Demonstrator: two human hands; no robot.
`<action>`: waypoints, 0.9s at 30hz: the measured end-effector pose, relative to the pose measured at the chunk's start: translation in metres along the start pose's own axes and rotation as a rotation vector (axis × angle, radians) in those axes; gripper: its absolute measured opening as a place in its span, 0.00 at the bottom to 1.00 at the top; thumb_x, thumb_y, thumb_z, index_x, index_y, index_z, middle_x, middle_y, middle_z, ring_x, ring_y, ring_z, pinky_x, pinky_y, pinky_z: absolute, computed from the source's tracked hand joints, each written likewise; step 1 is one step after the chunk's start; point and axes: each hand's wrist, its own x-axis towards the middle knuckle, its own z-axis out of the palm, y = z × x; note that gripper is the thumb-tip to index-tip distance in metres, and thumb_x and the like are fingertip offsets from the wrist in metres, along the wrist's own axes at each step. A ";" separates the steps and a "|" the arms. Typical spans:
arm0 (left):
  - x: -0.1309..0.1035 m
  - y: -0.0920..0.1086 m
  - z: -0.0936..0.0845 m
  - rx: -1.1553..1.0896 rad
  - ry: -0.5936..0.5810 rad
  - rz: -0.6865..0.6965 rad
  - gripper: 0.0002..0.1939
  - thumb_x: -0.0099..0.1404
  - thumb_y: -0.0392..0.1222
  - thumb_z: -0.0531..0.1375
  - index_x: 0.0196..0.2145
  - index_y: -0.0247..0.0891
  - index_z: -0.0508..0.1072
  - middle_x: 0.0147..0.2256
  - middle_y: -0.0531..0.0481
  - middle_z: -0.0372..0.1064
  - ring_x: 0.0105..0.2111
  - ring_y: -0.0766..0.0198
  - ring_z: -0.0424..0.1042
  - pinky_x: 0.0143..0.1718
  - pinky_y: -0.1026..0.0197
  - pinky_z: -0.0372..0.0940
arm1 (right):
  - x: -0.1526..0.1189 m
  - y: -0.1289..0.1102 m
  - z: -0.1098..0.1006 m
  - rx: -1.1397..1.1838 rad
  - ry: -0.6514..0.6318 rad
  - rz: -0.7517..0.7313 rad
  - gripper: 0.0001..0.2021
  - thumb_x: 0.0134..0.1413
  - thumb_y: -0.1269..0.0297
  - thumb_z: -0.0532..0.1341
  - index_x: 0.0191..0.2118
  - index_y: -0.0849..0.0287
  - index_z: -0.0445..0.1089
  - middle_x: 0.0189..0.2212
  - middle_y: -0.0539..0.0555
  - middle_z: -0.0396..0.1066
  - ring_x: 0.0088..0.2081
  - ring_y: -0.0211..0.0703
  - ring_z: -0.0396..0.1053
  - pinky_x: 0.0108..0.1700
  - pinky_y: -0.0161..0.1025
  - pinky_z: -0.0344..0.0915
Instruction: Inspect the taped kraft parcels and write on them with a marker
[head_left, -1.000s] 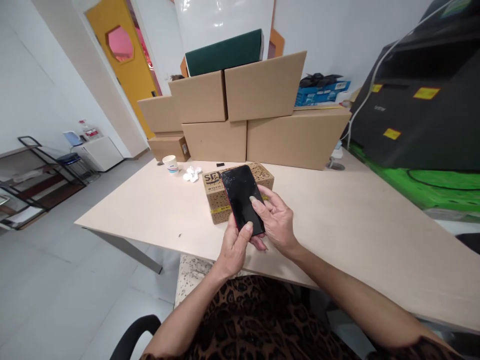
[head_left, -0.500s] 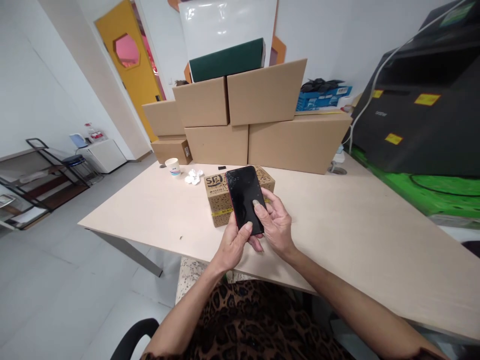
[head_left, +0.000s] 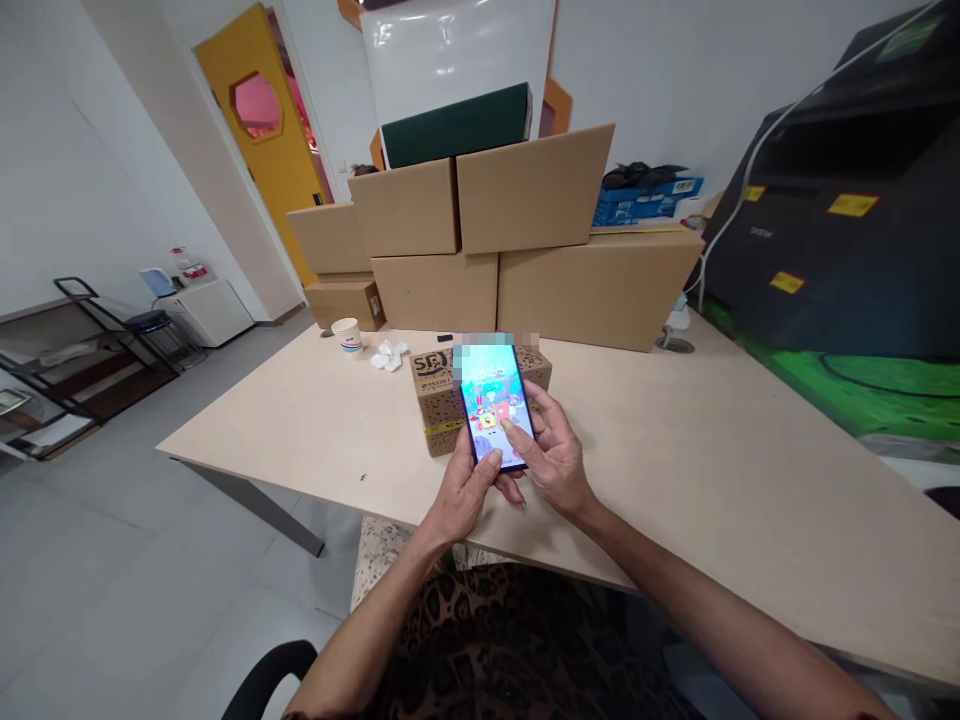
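Between both hands I hold a smartphone (head_left: 491,395), tilted towards me, its screen lit with a bright cartoon picture and a clock. My left hand (head_left: 463,492) grips the lower left edge, thumb lying on the bottom of the screen. At the right edge my right hand (head_left: 553,450) is wrapped round the phone, its thumb over the lower part of the screen. Behind the phone a small printed cardboard box (head_left: 436,408) with yellow tape stands on the table (head_left: 300,420); the phone hides part of it. The top of the phone is blurred by blocks.
A paper cup (head_left: 347,336) and a crumpled tissue (head_left: 388,355) lie left of the small box. Large cardboard boxes (head_left: 574,295) are stacked along the table's back edge, with a dark green binder (head_left: 456,126) on top. A big black printer (head_left: 825,220) stands at the right.
The phone's screen was black and now glows with a colourful picture. Both hands keep nearly the same hold; the right thumb has shifted slightly left and down on the screen.
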 end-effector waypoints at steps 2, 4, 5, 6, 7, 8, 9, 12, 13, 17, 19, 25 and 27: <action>-0.001 -0.002 -0.001 0.001 -0.008 0.004 0.27 0.73 0.58 0.62 0.59 0.38 0.60 0.47 0.42 0.75 0.23 0.69 0.76 0.27 0.62 0.75 | -0.002 0.001 -0.004 -0.004 -0.022 0.011 0.38 0.56 0.47 0.72 0.67 0.51 0.60 0.51 0.59 0.80 0.34 0.45 0.79 0.28 0.39 0.76; -0.002 -0.003 -0.001 0.002 -0.019 0.002 0.27 0.73 0.58 0.61 0.59 0.39 0.61 0.49 0.41 0.75 0.24 0.69 0.76 0.28 0.62 0.75 | -0.003 0.002 -0.009 -0.001 -0.030 0.008 0.38 0.54 0.47 0.73 0.66 0.51 0.61 0.51 0.59 0.81 0.36 0.46 0.80 0.30 0.39 0.77; -0.003 -0.004 -0.001 0.001 -0.023 -0.002 0.27 0.73 0.58 0.61 0.59 0.39 0.61 0.50 0.41 0.74 0.25 0.69 0.76 0.28 0.62 0.75 | -0.004 0.003 -0.012 -0.003 -0.039 0.009 0.37 0.53 0.47 0.73 0.64 0.52 0.63 0.50 0.59 0.81 0.37 0.47 0.80 0.31 0.40 0.77; -0.003 -0.005 -0.001 -0.001 -0.027 -0.004 0.27 0.73 0.58 0.61 0.59 0.39 0.61 0.50 0.40 0.74 0.25 0.69 0.76 0.29 0.62 0.75 | -0.004 0.003 -0.015 -0.009 -0.056 0.016 0.35 0.52 0.46 0.74 0.61 0.53 0.65 0.48 0.59 0.82 0.37 0.48 0.80 0.32 0.40 0.78; -0.003 -0.006 -0.001 -0.006 -0.032 -0.005 0.26 0.74 0.58 0.61 0.59 0.40 0.61 0.51 0.40 0.74 0.26 0.69 0.76 0.29 0.62 0.75 | -0.005 0.003 -0.018 -0.019 -0.078 0.030 0.32 0.52 0.45 0.73 0.57 0.53 0.68 0.45 0.58 0.83 0.37 0.48 0.80 0.32 0.41 0.79; -0.003 -0.008 0.000 -0.012 -0.038 -0.004 0.26 0.74 0.57 0.61 0.60 0.40 0.61 0.52 0.40 0.74 0.26 0.69 0.76 0.29 0.61 0.75 | -0.006 0.003 -0.021 -0.028 -0.100 0.048 0.28 0.52 0.44 0.73 0.53 0.54 0.70 0.42 0.57 0.83 0.36 0.48 0.80 0.32 0.41 0.79; -0.004 -0.009 0.000 -0.019 -0.045 -0.003 0.26 0.74 0.57 0.61 0.60 0.40 0.61 0.53 0.40 0.73 0.26 0.69 0.76 0.29 0.61 0.75 | -0.007 0.002 -0.024 -0.035 -0.120 0.064 0.25 0.52 0.43 0.73 0.48 0.54 0.71 0.39 0.56 0.83 0.35 0.48 0.80 0.33 0.42 0.79; -0.005 -0.013 0.003 -0.028 -0.075 -0.008 0.25 0.74 0.57 0.60 0.59 0.41 0.61 0.52 0.41 0.74 0.26 0.69 0.76 0.30 0.61 0.75 | -0.012 -0.002 -0.031 -0.039 -0.139 0.078 0.22 0.51 0.44 0.74 0.41 0.54 0.71 0.35 0.55 0.82 0.33 0.47 0.80 0.34 0.42 0.80; -0.006 -0.014 0.004 -0.031 -0.086 -0.011 0.24 0.74 0.57 0.60 0.59 0.41 0.61 0.51 0.41 0.74 0.26 0.69 0.76 0.30 0.61 0.75 | -0.014 -0.003 -0.032 -0.038 -0.141 0.074 0.22 0.51 0.44 0.74 0.41 0.54 0.71 0.35 0.55 0.82 0.33 0.47 0.80 0.34 0.42 0.80; -0.009 -0.014 0.006 -0.052 -0.126 -0.023 0.24 0.75 0.56 0.59 0.61 0.42 0.61 0.52 0.41 0.74 0.27 0.69 0.76 0.32 0.61 0.75 | -0.022 -0.007 -0.037 -0.037 -0.150 0.058 0.21 0.53 0.45 0.73 0.41 0.54 0.70 0.35 0.56 0.83 0.34 0.47 0.81 0.35 0.41 0.79; -0.010 -0.015 0.007 -0.055 -0.137 -0.029 0.23 0.76 0.56 0.59 0.61 0.42 0.61 0.52 0.41 0.74 0.27 0.70 0.76 0.33 0.61 0.75 | -0.025 -0.007 -0.038 -0.045 -0.150 0.053 0.20 0.54 0.45 0.73 0.41 0.54 0.70 0.35 0.56 0.83 0.34 0.47 0.81 0.35 0.41 0.79; -0.012 -0.019 0.006 -0.065 -0.154 -0.018 0.23 0.76 0.54 0.59 0.61 0.42 0.61 0.49 0.43 0.72 0.27 0.69 0.76 0.32 0.61 0.75 | -0.029 -0.006 -0.040 -0.110 -0.142 0.024 0.21 0.56 0.43 0.71 0.41 0.55 0.71 0.33 0.56 0.83 0.32 0.46 0.81 0.36 0.41 0.78; -0.012 -0.018 0.008 -0.070 -0.157 -0.021 0.22 0.76 0.54 0.59 0.60 0.43 0.62 0.49 0.44 0.72 0.27 0.70 0.75 0.32 0.62 0.75 | -0.030 -0.007 -0.040 -0.106 -0.143 0.026 0.21 0.55 0.43 0.71 0.41 0.54 0.71 0.33 0.55 0.83 0.31 0.46 0.80 0.34 0.41 0.78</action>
